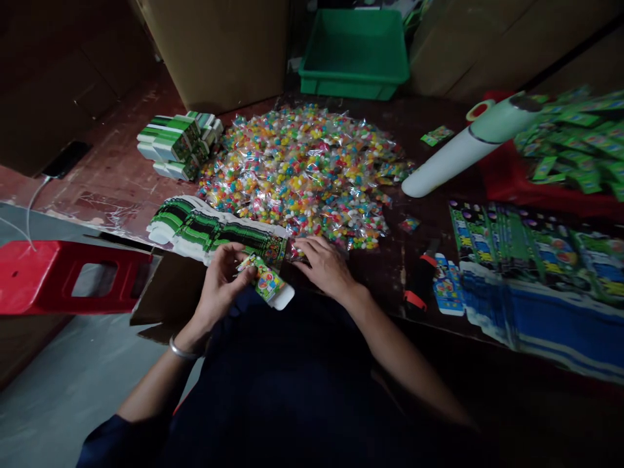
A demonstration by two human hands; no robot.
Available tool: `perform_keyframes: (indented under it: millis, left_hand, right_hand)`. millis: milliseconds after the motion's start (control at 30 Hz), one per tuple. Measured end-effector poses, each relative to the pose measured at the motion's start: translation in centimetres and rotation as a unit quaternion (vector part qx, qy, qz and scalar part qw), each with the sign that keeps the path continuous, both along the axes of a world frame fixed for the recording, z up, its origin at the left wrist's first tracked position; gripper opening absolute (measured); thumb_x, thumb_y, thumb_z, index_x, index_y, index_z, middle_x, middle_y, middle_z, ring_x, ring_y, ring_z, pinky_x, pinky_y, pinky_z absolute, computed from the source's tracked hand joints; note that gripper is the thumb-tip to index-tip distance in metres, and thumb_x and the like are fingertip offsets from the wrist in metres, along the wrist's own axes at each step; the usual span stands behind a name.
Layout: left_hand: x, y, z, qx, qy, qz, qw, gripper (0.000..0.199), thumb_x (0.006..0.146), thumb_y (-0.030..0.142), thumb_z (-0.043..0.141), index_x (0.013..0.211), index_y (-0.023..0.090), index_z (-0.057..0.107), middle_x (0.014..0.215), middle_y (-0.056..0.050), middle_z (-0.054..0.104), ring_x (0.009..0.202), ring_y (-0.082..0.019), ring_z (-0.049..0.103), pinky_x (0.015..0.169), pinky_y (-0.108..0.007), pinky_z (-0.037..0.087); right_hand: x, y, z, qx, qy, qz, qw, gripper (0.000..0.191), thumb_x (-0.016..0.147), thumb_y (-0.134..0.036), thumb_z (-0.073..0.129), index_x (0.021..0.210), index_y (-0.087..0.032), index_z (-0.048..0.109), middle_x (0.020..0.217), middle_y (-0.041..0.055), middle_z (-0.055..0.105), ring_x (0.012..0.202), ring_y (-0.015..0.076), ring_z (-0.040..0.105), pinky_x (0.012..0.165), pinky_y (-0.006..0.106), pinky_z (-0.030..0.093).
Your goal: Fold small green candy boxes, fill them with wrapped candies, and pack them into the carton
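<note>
My left hand (221, 286) is closed around a small green printed carton (266, 279), tilted toward me with a white end flap standing out at its lower right. At the front edge of a heap of clear candy packets (297, 169), my right hand (324, 266) has its thumb and fingers around a small candy packet (294, 250), which is partly hidden. Just beyond my left hand lies a row of flat, overlapping green and white cartons (209, 227), its right end close to my right fingertips.
Bundled cartons (170, 143) stand left of the heap, a green bin (353, 58) behind it. To the right are a white roll (448, 159), an orange and black cutter (420, 279), a blue carton (447, 286) and printed sheets (536, 273). A red stool (53, 276) stands left.
</note>
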State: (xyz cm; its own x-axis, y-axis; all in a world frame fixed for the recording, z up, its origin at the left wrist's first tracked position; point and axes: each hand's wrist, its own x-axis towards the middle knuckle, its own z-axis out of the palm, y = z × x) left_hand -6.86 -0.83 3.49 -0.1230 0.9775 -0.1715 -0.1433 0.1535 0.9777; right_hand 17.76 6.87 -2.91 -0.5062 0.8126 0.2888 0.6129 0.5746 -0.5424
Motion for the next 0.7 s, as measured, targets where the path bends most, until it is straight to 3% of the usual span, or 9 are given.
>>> perform_keyframes:
  millis: [100, 167, 233, 333, 433, 567, 700]
  left_hand:
    - [-0.2, 0.3, 0.1, -0.030, -0.056, -0.026, 0.998, 0.060, 0.073, 0.032, 0.090, 0.124, 0.021, 0.062, 0.108, -0.003, 0.067, 0.086, -0.016, 0.069, 0.071, -0.025, 0.057]
    - [0.1, 0.3, 0.0, -0.053, -0.083, -0.069, 0.993, 0.053, 0.072, 0.030, 0.090, 0.118, 0.018, 0.067, 0.109, -0.006, 0.071, 0.091, -0.018, 0.069, 0.079, -0.027, 0.057]
    - [0.6, 0.2, -0.4, -0.075, -0.084, -0.106, 0.988, 0.039, 0.074, 0.030, 0.089, 0.106, 0.016, 0.071, 0.099, -0.005, 0.074, 0.086, -0.016, 0.068, 0.079, -0.026, 0.054]
    - [1.6, 0.0, -0.9, -0.069, -0.048, -0.147, 0.986, 0.029, 0.076, 0.031, 0.087, 0.094, 0.016, 0.069, 0.088, -0.002, 0.073, 0.079, -0.015, 0.065, 0.076, -0.026, 0.052]
    - [2.4, -0.1, -1.0, -0.027, 0.015, -0.189, 0.982, 0.028, 0.081, 0.029, 0.082, 0.103, 0.018, 0.069, 0.093, -0.002, 0.074, 0.085, -0.017, 0.067, 0.081, -0.028, 0.053]
    - [3.0, -0.2, -0.6, 0.012, 0.099, -0.216, 0.971, 0.035, 0.088, 0.027, 0.076, 0.121, 0.021, 0.067, 0.100, -0.004, 0.075, 0.093, -0.020, 0.068, 0.088, -0.032, 0.053]
    - [3.5, -0.4, -0.4, 0.014, 0.085, -0.234, 0.969, 0.026, 0.095, 0.036, 0.071, 0.114, 0.019, 0.069, 0.105, -0.006, 0.074, 0.097, -0.021, 0.068, 0.089, -0.032, 0.054]
  right_hand:
    - [0.0, 0.2, -0.7, -0.007, -0.006, -0.001, 1.000, 0.020, 0.095, -0.020, 0.068, 0.114, -0.027, 0.072, 0.124, 0.0098, 0.076, 0.118, 0.0316, 0.069, 0.095, 0.050, 0.062]
    - [0.2, 0.1, -0.7, -0.005, 0.021, -0.019, 1.000, 0.014, 0.099, -0.023, 0.063, 0.107, -0.027, 0.073, 0.113, 0.0077, 0.079, 0.107, 0.0285, 0.073, 0.092, 0.046, 0.062]
    - [0.7, -0.2, 0.1, 0.009, 0.069, -0.056, 0.996, 0.014, 0.101, -0.027, 0.061, 0.103, -0.027, 0.075, 0.105, 0.0069, 0.080, 0.100, 0.0266, 0.075, 0.093, 0.045, 0.061]
    - [1.3, -1.2, 2.8, 0.009, 0.188, -0.144, 0.972, 0.015, 0.102, -0.033, 0.064, 0.110, -0.027, 0.075, 0.108, 0.0071, 0.080, 0.095, 0.0241, 0.076, 0.089, 0.043, 0.063]
    - [1.3, -2.7, 6.4, -0.039, 0.300, -0.190, 0.934, 0.020, 0.096, -0.037, 0.072, 0.112, -0.025, 0.071, 0.096, 0.0042, 0.078, 0.075, 0.0193, 0.076, 0.070, 0.035, 0.066]
    - [0.6, -4.0, 9.8, -0.041, 0.257, -0.143, 0.955, 0.013, 0.092, -0.034, 0.078, 0.099, -0.025, 0.072, 0.089, 0.0020, 0.078, 0.078, 0.0189, 0.076, 0.075, 0.034, 0.066]
    - [-0.1, -3.7, 10.3, -0.021, 0.155, -0.095, 0.983, 0.007, 0.094, -0.030, 0.076, 0.089, -0.027, 0.073, 0.082, 0.0000, 0.076, 0.072, 0.0175, 0.072, 0.072, 0.034, 0.062]
